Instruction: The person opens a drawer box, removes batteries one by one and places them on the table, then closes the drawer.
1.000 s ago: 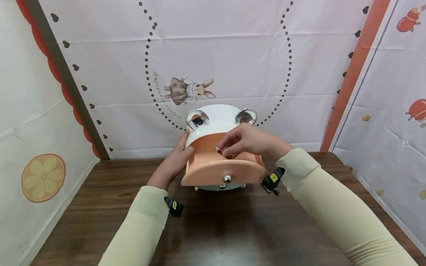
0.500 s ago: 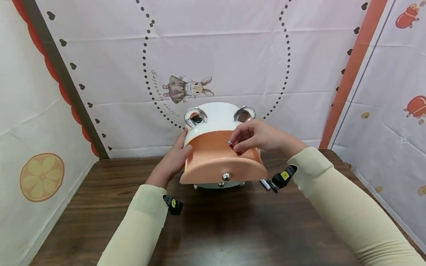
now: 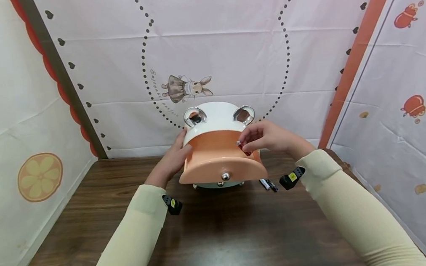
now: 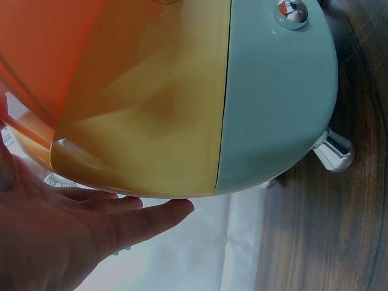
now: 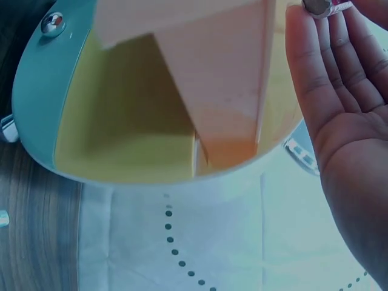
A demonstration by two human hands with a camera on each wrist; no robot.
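Note:
A rounded drawer box [image 3: 218, 111] with a white top and two silver rings stands at the back of the table. Its orange top drawer [image 3: 201, 172] is pulled out; the left wrist view shows yellow and blue-green drawer fronts below. My left hand [image 3: 171, 162] rests against the box's left side, its visible fingers [image 4: 151, 224] straight along the curved wall. Over the drawer's right end, my right hand [image 3: 270, 138] pinches a small red cylinder with a silver end, apparently a battery [image 3: 243, 148]. The drawer's inside is partly hidden.
Two small cylinders, one silvery [image 3: 265, 184] and one dark [image 3: 272, 185], lie on the dark wooden table [image 3: 222, 238] right of the box. Printed cloth walls [image 3: 230, 64] enclose the back and both sides.
My right hand has moved to the right, from the drawer's middle to its right end, still pinching the red battery. The left hand keeps its place on the box.

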